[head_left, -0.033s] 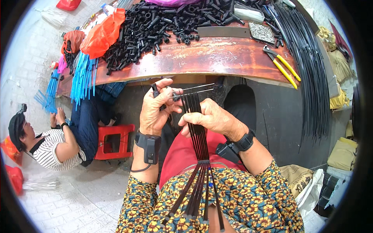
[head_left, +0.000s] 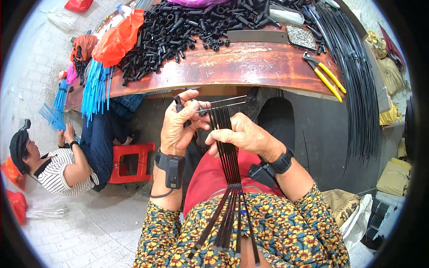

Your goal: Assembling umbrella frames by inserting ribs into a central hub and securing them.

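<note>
My left hand (head_left: 175,125) is closed around a black tubular plastic fitting (head_left: 179,104), mostly hidden by the fingers. A dark notched end (head_left: 202,110) shows by the fingertips. Two thin metal wire lengths (head_left: 229,99) stick out rightward from there, across the tops of the rods; whether they join is hidden. My right hand (head_left: 246,135) grips a flat row of thin black rods (head_left: 229,167), thumb laid over the front. The rods run down toward my lap, come together at a joint band (head_left: 233,186), then fan out in several thicker black strips (head_left: 229,212) over my patterned shirt.
The wooden table (head_left: 250,64) ahead bears a heap of black fittings (head_left: 172,33), yellow-handled pliers (head_left: 328,81), a tray of small metal bits (head_left: 300,37) and long black rods (head_left: 357,85). Orange bags (head_left: 118,40) and blue rods (head_left: 95,87) lie left. A co-worker (head_left: 67,172) sits near a red stool (head_left: 131,163).
</note>
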`<state>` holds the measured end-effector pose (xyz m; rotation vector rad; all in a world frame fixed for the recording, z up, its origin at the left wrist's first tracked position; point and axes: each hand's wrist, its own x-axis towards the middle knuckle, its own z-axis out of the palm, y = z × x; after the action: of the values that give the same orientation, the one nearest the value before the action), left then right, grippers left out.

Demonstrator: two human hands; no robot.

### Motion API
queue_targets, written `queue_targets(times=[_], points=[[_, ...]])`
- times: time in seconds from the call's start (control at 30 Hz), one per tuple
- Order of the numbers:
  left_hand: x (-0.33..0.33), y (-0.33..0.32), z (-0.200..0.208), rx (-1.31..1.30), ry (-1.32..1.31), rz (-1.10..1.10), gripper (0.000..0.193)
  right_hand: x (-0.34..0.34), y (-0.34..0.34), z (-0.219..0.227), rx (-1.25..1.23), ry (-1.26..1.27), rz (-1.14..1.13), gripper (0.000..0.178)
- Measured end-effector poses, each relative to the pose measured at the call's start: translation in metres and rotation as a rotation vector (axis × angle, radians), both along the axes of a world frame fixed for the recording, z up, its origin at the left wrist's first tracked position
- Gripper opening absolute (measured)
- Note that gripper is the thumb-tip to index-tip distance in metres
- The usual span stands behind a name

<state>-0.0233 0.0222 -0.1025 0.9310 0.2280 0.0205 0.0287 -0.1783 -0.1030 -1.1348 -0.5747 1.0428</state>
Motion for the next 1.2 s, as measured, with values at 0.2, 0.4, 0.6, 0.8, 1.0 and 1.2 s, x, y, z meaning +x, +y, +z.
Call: queue_targets(times=[0.2,0.4,0.6,0.8,1.0,1.2], points=[[0.005,0.001,0.003,-0.021,-0.050,-0.033,0.035,0.003,-0.001,0.002,-0.035,0.002,0.033,0.030],[0.009,0.000,0.008,-0.036,-0.066,-0.051,0.030,0.003,0.000,0.000,-0.041,-0.028,0.053,0.030],[0.009,-0.003,0.014,0.055,-0.047,-0.057,0.043,0.001,0.002,0.001,-0.021,-0.020,0.001,0.033],[0.010,0.000,0.008,0.002,-0.111,-0.054,0.042,0.002,0.005,-0.002,-0.011,-0.029,0.013,0.033],[0.014,-0.001,0.005,0.016,-0.092,-0.041,0.042,0.004,0.003,0.000,-0.021,0.004,0.001,0.032],[0.011,-0.002,0.001,0.005,-0.084,-0.024,0.048,0.001,0.001,0.003,-0.054,-0.011,-0.041,0.032]])
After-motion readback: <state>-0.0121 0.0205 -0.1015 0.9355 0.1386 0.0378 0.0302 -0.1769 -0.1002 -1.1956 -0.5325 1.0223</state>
